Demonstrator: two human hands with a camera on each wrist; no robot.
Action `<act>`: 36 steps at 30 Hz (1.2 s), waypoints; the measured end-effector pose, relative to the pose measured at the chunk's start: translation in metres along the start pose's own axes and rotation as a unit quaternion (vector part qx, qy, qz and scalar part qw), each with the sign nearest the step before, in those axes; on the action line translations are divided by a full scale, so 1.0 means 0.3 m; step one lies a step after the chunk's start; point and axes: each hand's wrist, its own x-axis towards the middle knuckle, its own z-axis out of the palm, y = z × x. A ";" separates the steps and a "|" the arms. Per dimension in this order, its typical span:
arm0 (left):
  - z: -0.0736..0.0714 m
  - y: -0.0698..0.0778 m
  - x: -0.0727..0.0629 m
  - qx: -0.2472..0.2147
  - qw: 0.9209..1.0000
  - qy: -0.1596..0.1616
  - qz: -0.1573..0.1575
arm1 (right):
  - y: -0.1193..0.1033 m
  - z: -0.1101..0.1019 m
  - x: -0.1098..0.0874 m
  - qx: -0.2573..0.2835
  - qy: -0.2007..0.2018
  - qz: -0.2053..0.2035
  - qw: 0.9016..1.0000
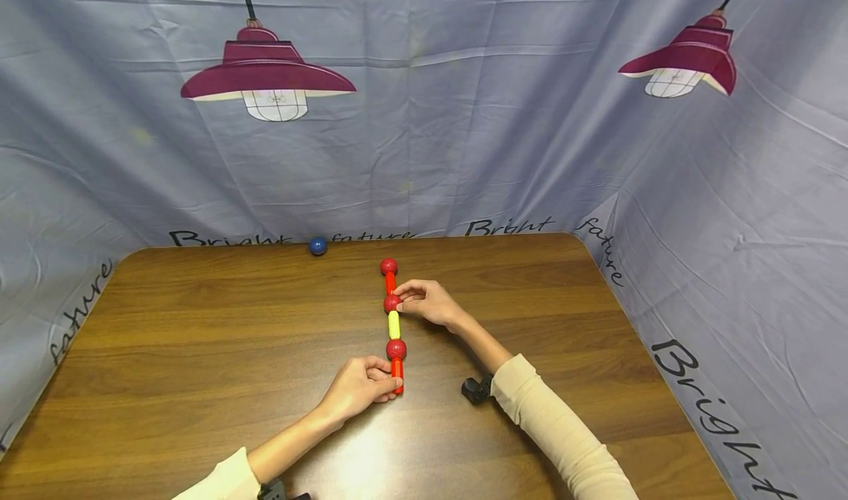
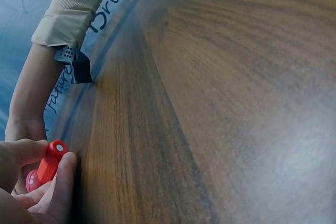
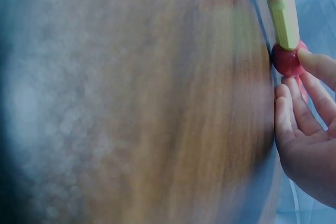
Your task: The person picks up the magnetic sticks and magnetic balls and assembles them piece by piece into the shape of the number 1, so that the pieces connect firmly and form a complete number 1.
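A straight row of toy rods and balls lies on the wooden table, pointing away from me. At its near end, my left hand (image 1: 354, 391) pinches a red rod (image 1: 397, 370) between thumb and fingers; the rod's round end with a pale centre shows in the left wrist view. Beyond it come a red ball (image 1: 396, 349) and a yellow rod (image 1: 394, 326). My right hand (image 1: 432, 303) pinches the middle red ball (image 3: 286, 62) from the right side. Another red rod (image 1: 390, 283) and a red ball (image 1: 389, 266) form the far end.
A blue ball (image 1: 318, 246) sits alone at the table's back edge, left of the row. Grey printed curtains (image 1: 411, 154) rise behind and beside the wooden table (image 1: 199, 338). A black device (image 1: 474, 390) is worn at the right wrist.
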 end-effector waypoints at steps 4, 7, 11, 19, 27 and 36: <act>0.004 0.001 -0.002 -0.001 1.000 0.007 -0.001 | -0.001 0.000 -0.001 -0.003 0.001 0.003 1.000; 0.009 0.000 -0.003 0.000 1.000 0.012 -0.003 | -0.002 0.002 0.000 -0.003 -0.001 0.000 1.000; 0.011 -0.003 -0.004 -0.001 1.000 0.014 -0.004 | 0.001 0.004 0.002 -0.003 -0.003 -0.005 1.000; 0.020 0.003 -0.004 -0.015 1.000 0.016 -0.013 | -0.015 -0.001 -0.006 0.001 -0.011 -0.006 1.000; 0.013 0.011 -0.009 -0.006 1.000 0.005 -0.010 | 0.006 0.001 0.005 -0.001 0.001 -0.005 1.000; -0.017 0.009 -0.004 0.016 1.000 0.020 -0.015 | 0.002 0.003 0.004 0.005 -0.002 -0.004 1.000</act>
